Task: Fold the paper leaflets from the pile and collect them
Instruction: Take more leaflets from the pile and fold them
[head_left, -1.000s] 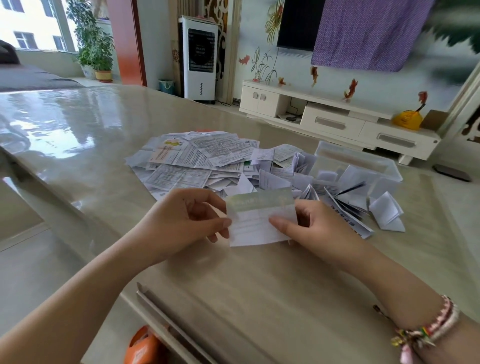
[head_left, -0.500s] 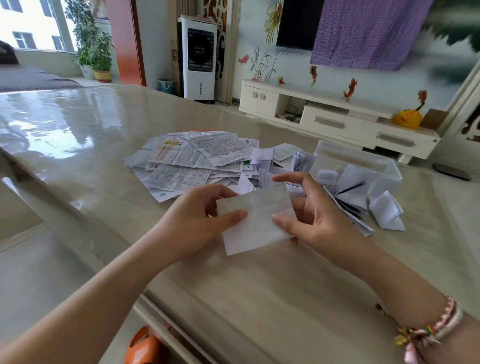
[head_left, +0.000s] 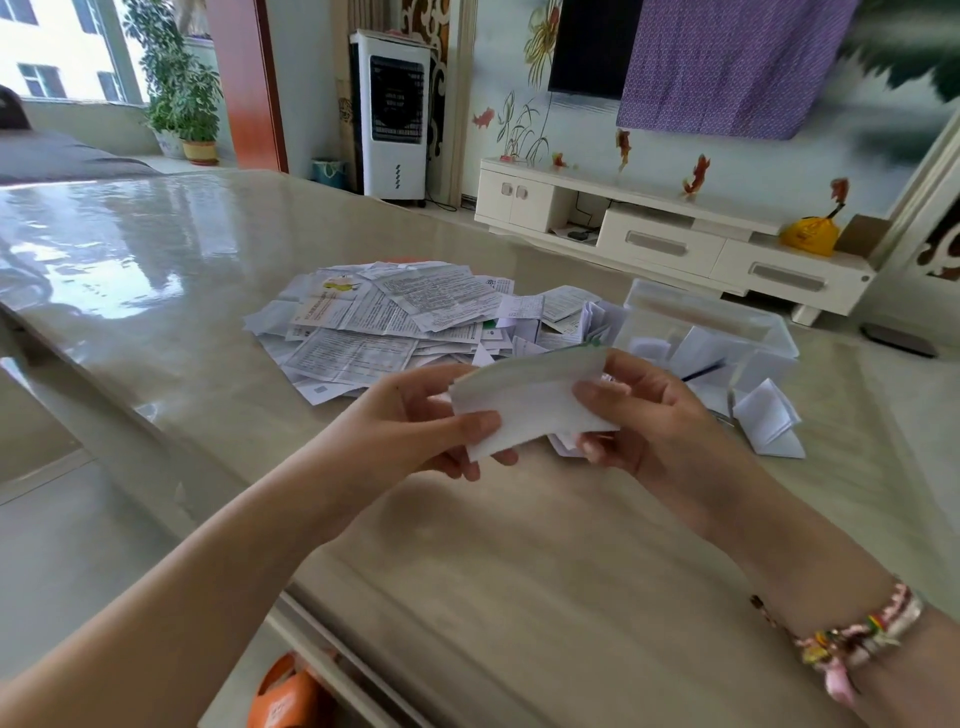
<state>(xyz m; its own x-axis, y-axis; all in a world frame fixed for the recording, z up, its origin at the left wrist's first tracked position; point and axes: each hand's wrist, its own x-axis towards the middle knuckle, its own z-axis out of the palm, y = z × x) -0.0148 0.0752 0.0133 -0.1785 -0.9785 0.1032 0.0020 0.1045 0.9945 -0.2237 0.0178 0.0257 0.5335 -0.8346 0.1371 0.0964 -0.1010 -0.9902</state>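
A folded white leaflet (head_left: 530, 402) is held up above the table between both hands. My left hand (head_left: 415, 421) pinches its lower left corner with the thumb on top. My right hand (head_left: 644, 415) grips its right end, thumb on the front and fingers behind. Behind the hands lies the pile of flat printed leaflets (head_left: 384, 322). To the right stands a clear plastic box (head_left: 711, 327) with folded leaflets inside, and more folded leaflets (head_left: 769, 421) lie on the table beside it.
The beige glossy table (head_left: 519, 571) reaches to the near edge at lower left, where an orange object (head_left: 280, 696) sits below. A white TV cabinet (head_left: 670, 228) and a white air cooler (head_left: 392, 114) stand beyond the table.
Both hands have lifted the leaflet off the table and raised it. The paper has been folded narrower and now tilts up to the right.
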